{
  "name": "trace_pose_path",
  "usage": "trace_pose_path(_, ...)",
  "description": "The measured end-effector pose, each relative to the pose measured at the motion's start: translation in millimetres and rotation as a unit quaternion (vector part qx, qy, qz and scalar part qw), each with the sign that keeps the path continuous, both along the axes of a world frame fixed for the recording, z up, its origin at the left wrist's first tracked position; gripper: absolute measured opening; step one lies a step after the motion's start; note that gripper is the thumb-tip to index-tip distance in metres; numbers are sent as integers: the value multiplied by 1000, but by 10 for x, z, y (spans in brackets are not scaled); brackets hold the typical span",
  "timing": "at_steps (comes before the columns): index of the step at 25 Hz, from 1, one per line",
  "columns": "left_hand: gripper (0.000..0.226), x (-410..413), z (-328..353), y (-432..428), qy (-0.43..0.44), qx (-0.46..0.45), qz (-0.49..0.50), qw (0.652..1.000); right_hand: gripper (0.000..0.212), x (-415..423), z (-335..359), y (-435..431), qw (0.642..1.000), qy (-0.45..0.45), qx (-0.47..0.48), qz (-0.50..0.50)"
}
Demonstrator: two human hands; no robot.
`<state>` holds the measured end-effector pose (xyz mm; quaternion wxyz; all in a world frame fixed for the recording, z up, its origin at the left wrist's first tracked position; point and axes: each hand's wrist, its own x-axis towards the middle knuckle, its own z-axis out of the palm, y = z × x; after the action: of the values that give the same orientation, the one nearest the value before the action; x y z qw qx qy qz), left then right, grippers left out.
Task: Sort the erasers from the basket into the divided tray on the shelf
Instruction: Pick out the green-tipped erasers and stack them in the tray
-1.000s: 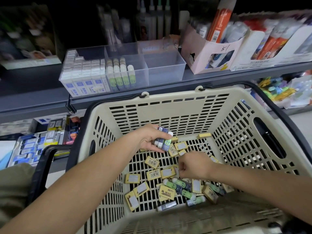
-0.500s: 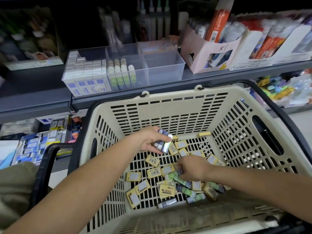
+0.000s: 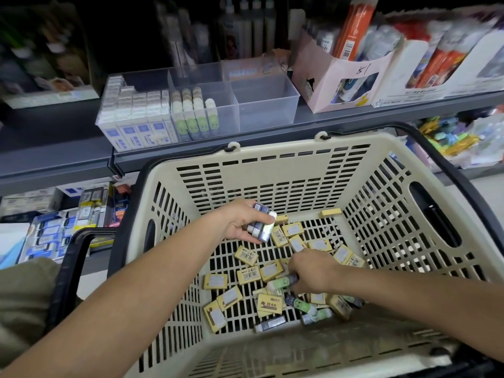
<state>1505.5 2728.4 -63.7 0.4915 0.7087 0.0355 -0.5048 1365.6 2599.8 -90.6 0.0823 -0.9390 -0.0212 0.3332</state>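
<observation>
Well, both of my hands are down in the cream basket [image 3: 275, 159], which sits just below the shelf [image 3: 62, 162].

By my count about seventeen yellow erasers [image 3: 246, 253] lie scattered flat on the slotted floor; a few are half covered by my wrist, so the number is rough. Among them I see two loose green erasers [image 3: 300, 302] near the front wall and one purple eraser [image 3: 270, 323] lying alone beside them.

Up on the shelf stands the divided tray [image 3: 266, 105], clear plastic. Its left compartment is packed with blue-and-white boxed erasers [image 3: 136, 132] in about five columns. The compartment next to it has four columns of green stick erasers [image 3: 195, 121] standing on end.

My left hand [image 3: 242, 225] hovers above the far part of the floor, fingers curled round a bundle of stick erasers [image 3: 261, 226]: three or four of them, mostly purple with one pale green at the outer side. My thumb presses on top and my fingertips close from below. I cannot tell the exact number inside my grip.

My right hand [image 3: 313, 271] is low among the pile, knuckles up, fingers bent and pinching one end of a single green stick eraser [image 3: 281, 282]. That eraser lies across the yellow ones.

Two black handles [image 3: 450, 170] hang outside the basket, one on each side.
</observation>
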Motion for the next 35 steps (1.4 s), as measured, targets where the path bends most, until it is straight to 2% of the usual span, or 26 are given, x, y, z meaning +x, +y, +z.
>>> trace_pose_path(3, 24, 11, 24, 8, 4, -10, 17, 1000, 19, 205, 211, -187, 990, -31, 92, -101)
trace_pose_path(5, 27, 30, 49, 2, -5, -22, 45, 999, 18, 350, 418, -329, 960, -86, 164, -212)
trace_pose_path(6, 26, 37, 73, -8, -9, -33, 61, 998, 17, 401, 506, -384, 928, -103, 222, -280)
trace_pose_path(8, 22, 20, 141, -45, -3, -70, 81, 994, 11, 454, 637, -422, 840, -112, 368, -383)
trace_pose_path(9, 21, 0, 177, -67, 4, -92, 83, 992, 6, 465, 689, -411, 806, -112, 421, -401)
trace_pose_path(10, 19, -26, 216, -91, 11, -114, 84, 990, 3, 474, 728, -394, 788, -115, 452, -402)
trace_pose_path(13, 21, -65, 372, -113, 35, -191, 102, 976, 12, 521, 849, -351, 767, -135, 484, -399)
trace_pose_path(16, 38, -23, 570, -66, 44, -250, 85, 964, 11, 571, 1014, -355, 740, -161, 512, -404)
trace_pose_path(19, 52, -7, 708, -11, 8, -252, 72, 965, 10, 581, 1152, -298, 744, -187, 516, -382)
trace_pose_path(22, 51, -16, 750, 58, -18, -256, 104, 961, 14, 604, 1252, -155, 772, -211, 503, -327)
trace_pose_path(28, 40, 61, 843, 244, -21, -262, 159, 952, 13, 717, 1347, 55, 763, -216, 512, -330)
trace_pose_path(32, 36, 31, 857, 263, 14, -270, 164, 949, 11, 765, 1342, 121, 769, -224, 498, -333)
trace_pose_path(35, 28, -36, 868, 220, 55, -307, 143, 939, 12, 789, 1348, 153, 751, -217, 519, -347)
